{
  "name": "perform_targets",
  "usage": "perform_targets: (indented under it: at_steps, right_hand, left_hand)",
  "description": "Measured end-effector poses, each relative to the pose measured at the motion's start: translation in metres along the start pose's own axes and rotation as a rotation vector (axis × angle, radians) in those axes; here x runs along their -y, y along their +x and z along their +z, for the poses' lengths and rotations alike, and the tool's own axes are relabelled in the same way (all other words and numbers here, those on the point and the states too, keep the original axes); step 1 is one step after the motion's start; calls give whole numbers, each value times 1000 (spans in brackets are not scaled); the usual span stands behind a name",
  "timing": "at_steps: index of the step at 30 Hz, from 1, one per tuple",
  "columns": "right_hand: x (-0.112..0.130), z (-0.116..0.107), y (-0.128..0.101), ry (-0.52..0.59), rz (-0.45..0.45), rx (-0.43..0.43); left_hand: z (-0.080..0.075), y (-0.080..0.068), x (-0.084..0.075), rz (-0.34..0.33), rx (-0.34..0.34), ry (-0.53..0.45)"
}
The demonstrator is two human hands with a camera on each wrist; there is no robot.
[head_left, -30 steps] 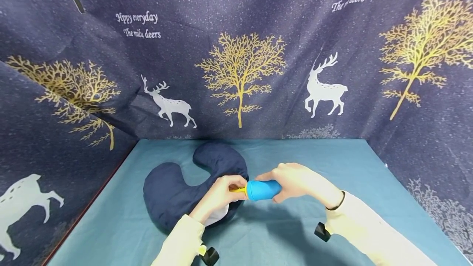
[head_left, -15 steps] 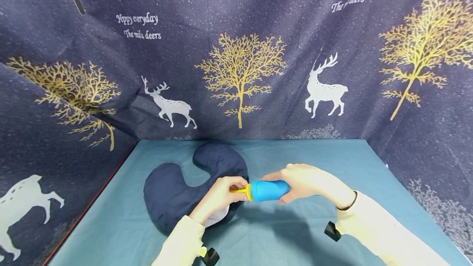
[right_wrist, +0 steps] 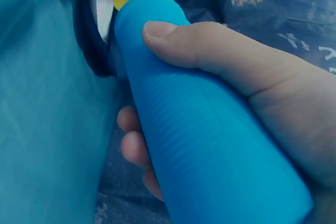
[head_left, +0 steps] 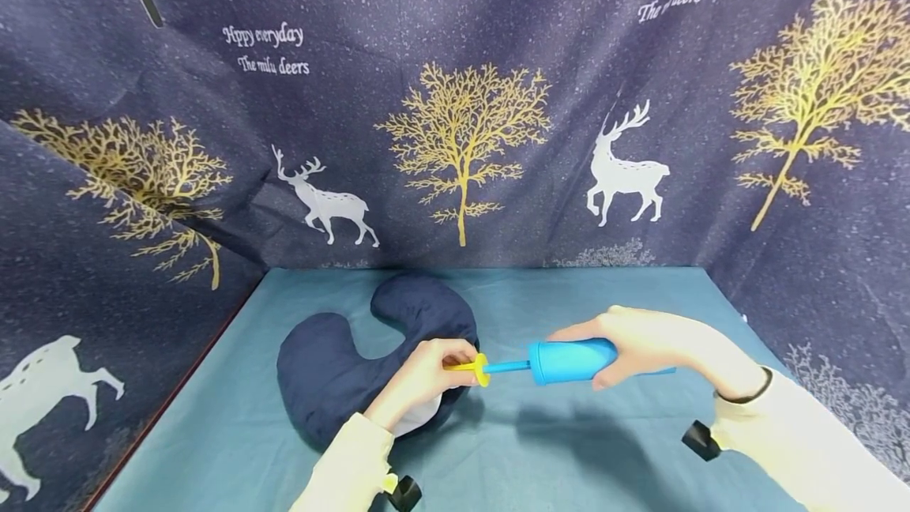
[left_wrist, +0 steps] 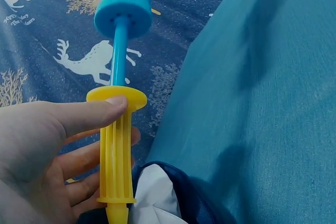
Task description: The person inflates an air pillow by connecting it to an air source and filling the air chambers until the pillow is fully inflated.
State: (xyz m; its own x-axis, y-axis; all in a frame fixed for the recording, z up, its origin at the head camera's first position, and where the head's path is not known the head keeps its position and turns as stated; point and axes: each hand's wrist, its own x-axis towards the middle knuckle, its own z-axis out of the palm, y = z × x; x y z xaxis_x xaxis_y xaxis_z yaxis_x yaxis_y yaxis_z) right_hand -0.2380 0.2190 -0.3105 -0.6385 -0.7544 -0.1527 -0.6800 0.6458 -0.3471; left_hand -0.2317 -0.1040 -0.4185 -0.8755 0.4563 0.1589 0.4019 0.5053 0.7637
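A blue hand air pump [head_left: 569, 360] is held level above the table, its rod [left_wrist: 119, 59] drawn out between the barrel and a yellow ribbed end piece [left_wrist: 116, 150]. My left hand [head_left: 437, 366] pinches that yellow piece, with the thumb on its round flange and the fingers behind. Around the blue barrel [right_wrist: 194, 119] curl the thumb and fingers of my right hand [head_left: 643, 342]. Beneath the left hand lies a navy U-shaped neck pillow [head_left: 320, 370], with a white patch [left_wrist: 153, 192] showing at its edge. The yellow piece's narrow tip points down beside this patch.
A teal cloth [head_left: 569, 449] covers the table. Dark blue hangings [head_left: 498, 22] printed with deer and trees stand at the back and both sides. Small black devices [head_left: 405, 494] sit at both wrists.
My right hand has moved right with the blue barrel, away from the yellow piece, baring the rod between them. The left hand and the pillow stay nearly in place.
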Motion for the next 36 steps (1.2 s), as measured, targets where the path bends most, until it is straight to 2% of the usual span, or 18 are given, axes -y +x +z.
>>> perform_targets:
  at_steps: [13, 20, 26, 36]
  right_hand:
    - [-7, -27, -41, 6, 47, -28]
    - [-8, -32, -51, 21, 63, -31]
    - [-3, -28, -44, -15, 65, -44]
    - [10, -16, -13, -44, 30, -55]
  left_hand:
    - [-4, 1, 6, -6, 6, -39]
    - [-2, 2, 6, -3, 23, -41]
    - [-1, 3, 3, 6, 36, -32]
    - [-3, 2, 4, 21, 42, -57]
